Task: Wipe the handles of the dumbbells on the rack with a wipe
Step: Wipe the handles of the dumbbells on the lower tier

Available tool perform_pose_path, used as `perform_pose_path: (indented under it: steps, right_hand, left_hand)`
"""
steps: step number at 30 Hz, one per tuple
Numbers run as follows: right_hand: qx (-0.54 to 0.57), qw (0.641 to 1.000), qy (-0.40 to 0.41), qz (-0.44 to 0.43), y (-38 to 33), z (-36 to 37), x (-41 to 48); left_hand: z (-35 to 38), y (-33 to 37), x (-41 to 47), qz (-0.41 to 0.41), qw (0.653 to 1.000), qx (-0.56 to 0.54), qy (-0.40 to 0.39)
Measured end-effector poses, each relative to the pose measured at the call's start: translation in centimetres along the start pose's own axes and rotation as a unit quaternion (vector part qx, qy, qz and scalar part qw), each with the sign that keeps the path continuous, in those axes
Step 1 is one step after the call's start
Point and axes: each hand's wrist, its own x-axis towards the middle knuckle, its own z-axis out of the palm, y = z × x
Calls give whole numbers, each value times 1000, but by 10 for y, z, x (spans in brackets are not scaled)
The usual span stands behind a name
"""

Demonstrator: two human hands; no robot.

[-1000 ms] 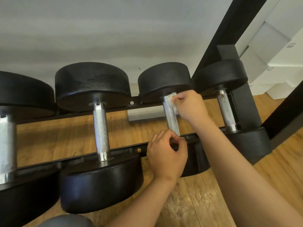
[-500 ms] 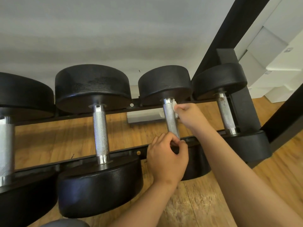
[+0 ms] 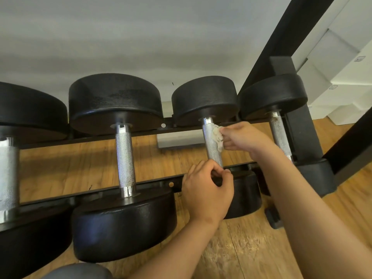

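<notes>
Several black dumbbells with knurled silver handles lie across the two rails of a black rack [image 3: 153, 184]. My right hand [image 3: 243, 137] pinches a crumpled white wipe [image 3: 218, 136] against the right side of the third dumbbell's handle [image 3: 211, 143], near its far end. My left hand [image 3: 207, 190] grips the near end of that same handle, fingers curled round it just above the front rail. The near head of this dumbbell is partly hidden behind my left hand. The second dumbbell's handle [image 3: 125, 158] stands free to the left.
A fourth dumbbell's handle [image 3: 278, 131], with rusty spots, sits right of my right hand beside the rack's black upright [image 3: 302, 125]. A diagonal black beam [image 3: 281, 41] crosses the upper right. Wooden floor shows below the rails; a grey wall lies behind.
My right hand with the wipe has slid slightly back along the handle toward me, and more of the wipe now shows. My left hand keeps its grip at the near end.
</notes>
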Motion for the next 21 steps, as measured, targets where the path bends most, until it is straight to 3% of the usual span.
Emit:
perform_pose_path:
  steps: [4, 7, 9, 15, 21]
  right_hand:
    - [104, 993, -24, 44, 6, 14, 7]
    - [251, 961, -77, 84, 9, 21, 13]
    - [289, 949, -92, 80, 7, 20, 13]
    - [130, 978, -146, 67, 20, 1, 6]
    - [183, 979, -88, 22, 21, 10, 15]
  left_hand:
    - [0, -1, -1, 4, 1000, -1, -2]
    - [-1, 0, 1, 6, 1000, 1, -1]
    - [-1, 0, 1, 5, 1000, 3, -1]
    - [-2, 0, 0, 9, 1000, 2, -1]
    - [-1, 0, 0, 9, 1000, 8, -1]
